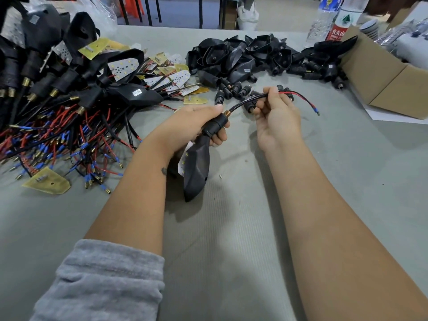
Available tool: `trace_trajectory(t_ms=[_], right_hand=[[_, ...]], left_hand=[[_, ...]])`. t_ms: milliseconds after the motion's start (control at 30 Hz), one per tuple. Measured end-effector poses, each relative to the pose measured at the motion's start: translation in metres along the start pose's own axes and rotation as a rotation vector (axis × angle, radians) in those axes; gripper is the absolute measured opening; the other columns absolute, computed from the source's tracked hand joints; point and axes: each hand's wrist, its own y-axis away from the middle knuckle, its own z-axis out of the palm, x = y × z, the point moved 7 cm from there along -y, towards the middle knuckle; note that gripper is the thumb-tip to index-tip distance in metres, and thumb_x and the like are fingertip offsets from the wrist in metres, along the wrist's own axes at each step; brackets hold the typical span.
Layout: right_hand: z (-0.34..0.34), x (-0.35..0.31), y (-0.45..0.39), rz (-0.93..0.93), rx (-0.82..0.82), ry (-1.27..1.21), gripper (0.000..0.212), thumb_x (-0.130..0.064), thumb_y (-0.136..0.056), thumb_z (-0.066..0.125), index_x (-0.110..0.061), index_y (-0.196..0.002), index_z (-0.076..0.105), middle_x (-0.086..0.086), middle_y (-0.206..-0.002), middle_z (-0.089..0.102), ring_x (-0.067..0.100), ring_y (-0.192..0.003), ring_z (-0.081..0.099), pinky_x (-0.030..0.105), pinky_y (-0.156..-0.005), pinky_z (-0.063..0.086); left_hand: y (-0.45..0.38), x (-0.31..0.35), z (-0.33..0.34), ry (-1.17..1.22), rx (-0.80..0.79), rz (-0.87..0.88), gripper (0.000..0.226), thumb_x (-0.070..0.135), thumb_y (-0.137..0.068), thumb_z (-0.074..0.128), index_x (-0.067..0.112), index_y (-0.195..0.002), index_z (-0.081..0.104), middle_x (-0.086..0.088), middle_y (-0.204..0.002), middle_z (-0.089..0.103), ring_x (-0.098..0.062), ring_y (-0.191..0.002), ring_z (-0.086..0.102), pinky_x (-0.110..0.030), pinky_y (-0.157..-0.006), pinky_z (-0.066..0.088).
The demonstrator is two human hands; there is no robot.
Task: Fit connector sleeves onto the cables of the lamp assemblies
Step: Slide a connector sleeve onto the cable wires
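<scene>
A grey tabletop (pixel 231 239) carries, along its left edge, a heap of wired lamp assemblies (pixel 58 107). Black housings (pixel 254 56) are piled toward the far edge, and a cardboard box (pixel 379 82) sits at the far right corner beside a bottle (pixel 340 24) with a red label in Chinese characters. Mid-table, the left hand (pixel 199 126) grips a lamp assembly (pixel 196 167) by its black connector sleeve (pixel 215 126). The right hand (pixel 275 117) pinches its cable (pixel 250 100).
</scene>
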Motion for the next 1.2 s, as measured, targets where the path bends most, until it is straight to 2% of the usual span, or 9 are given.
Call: trace_trajectory(t_ms=[233, 467, 533, 600, 667, 733, 867, 1033, 1200], right_hand=[[0.015, 0.011, 0.01, 0.154, -0.145, 0.035, 0.016, -0.016, -0.101, 0.05, -0.006, -0.091, 0.059, 0.004, -0.065, 0.053, 0.01, -0.055, 0.054, 0.018, -0.054, 0.048], [0.039, 0.022, 0.027, 0.031, -0.484, 0.675, 0.024, -0.023, -0.094, 0.062, 0.001, -0.094, 0.065, 0.009, -0.073, 0.056, 0.012, -0.058, 0.045, 0.022, -0.053, 0.034], [0.043, 0.022, 0.031, -0.009, -0.525, 0.725, 0.029, -0.027, -0.092, 0.065, 0.002, -0.094, 0.067, 0.006, -0.07, 0.054, 0.011, -0.055, 0.04, 0.023, -0.05, 0.03], [0.047, 0.021, 0.035, -0.033, -0.554, 0.75, 0.017, -0.028, -0.091, 0.067, -0.011, -0.095, 0.071, -0.001, -0.067, 0.057, 0.008, -0.05, 0.039, 0.02, -0.046, 0.029], [0.05, 0.023, 0.039, -0.022, -0.597, 0.812, 0.012, -0.031, -0.09, 0.068, -0.023, -0.099, 0.07, 0.002, -0.076, 0.059, 0.009, -0.049, 0.042, 0.019, -0.044, 0.032], [0.05, 0.025, 0.042, 0.009, -0.622, 0.861, 0.022, -0.033, -0.089, 0.069, -0.026, -0.109, 0.065, 0.005, -0.083, 0.059, 0.01, -0.053, 0.048, 0.02, -0.044, 0.036], [0.049, 0.025, 0.045, 0.1, -0.653, 0.804, 0.048, -0.016, -0.086, 0.073, -0.014, -0.128, 0.051, 0.002, -0.08, 0.063, 0.008, -0.059, 0.057, 0.02, -0.05, 0.045], [0.049, 0.024, 0.046, 0.144, -0.718, 0.704, 0.058, 0.002, -0.082, 0.072, -0.022, -0.126, 0.043, -0.011, -0.056, 0.062, 0.001, -0.054, 0.06, 0.013, -0.052, 0.045], [0.045, 0.019, 0.043, 0.175, -0.612, 0.493, 0.071, 0.006, -0.083, 0.069, -0.017, -0.141, 0.035, 0.005, -0.086, 0.073, 0.01, -0.067, 0.068, 0.02, -0.058, 0.052]], left_hand=[[-0.001, 0.003, -0.002, -0.016, 0.104, 0.002, 0.037, 0.026, -0.103, 0.043, 0.007, -0.081, 0.064, 0.0, -0.05, 0.058, -0.008, -0.04, 0.05, -0.018, -0.041, 0.042], [-0.004, -0.002, -0.005, 0.058, 0.315, -0.024, 0.036, 0.037, -0.103, 0.037, 0.016, -0.081, 0.055, 0.0, -0.05, 0.054, -0.012, -0.041, 0.048, -0.022, -0.046, 0.037], [-0.004, -0.002, -0.007, 0.054, 0.411, -0.005, 0.047, 0.048, -0.102, 0.028, 0.014, -0.085, 0.058, -0.007, -0.061, 0.06, -0.019, -0.053, 0.055, -0.029, -0.055, 0.044], [-0.004, -0.004, -0.01, 0.041, 0.503, -0.026, 0.071, 0.06, -0.094, 0.02, 0.005, -0.114, 0.06, -0.019, -0.103, 0.069, -0.033, -0.095, 0.066, -0.045, -0.088, 0.052], [0.0, -0.005, -0.01, 0.081, 0.543, -0.063, 0.083, 0.066, -0.086, 0.015, 0.011, -0.136, 0.051, -0.017, -0.132, 0.059, -0.035, -0.125, 0.053, -0.054, -0.108, 0.039], [0.0, -0.007, -0.013, 0.16, 0.562, -0.069, 0.07, 0.06, -0.091, 0.022, 0.013, -0.131, 0.055, -0.011, -0.125, 0.063, -0.032, -0.121, 0.057, -0.053, -0.107, 0.041], [-0.002, -0.005, -0.022, 0.184, 0.552, -0.064, 0.023, 0.02, -0.092, 0.049, 0.015, -0.079, 0.067, -0.007, -0.074, 0.062, -0.028, -0.074, 0.06, -0.043, -0.076, 0.048], [-0.004, -0.001, -0.02, 0.14, 0.39, 0.05, 0.021, 0.013, -0.098, 0.052, 0.021, -0.104, 0.071, -0.015, -0.095, 0.058, -0.024, -0.074, 0.054, -0.032, -0.065, 0.049], [-0.001, 0.005, -0.016, 0.19, 0.365, 0.066, 0.019, 0.015, -0.097, 0.053, 0.018, -0.103, 0.071, -0.008, -0.094, 0.065, -0.019, -0.08, 0.063, -0.033, -0.076, 0.05]])
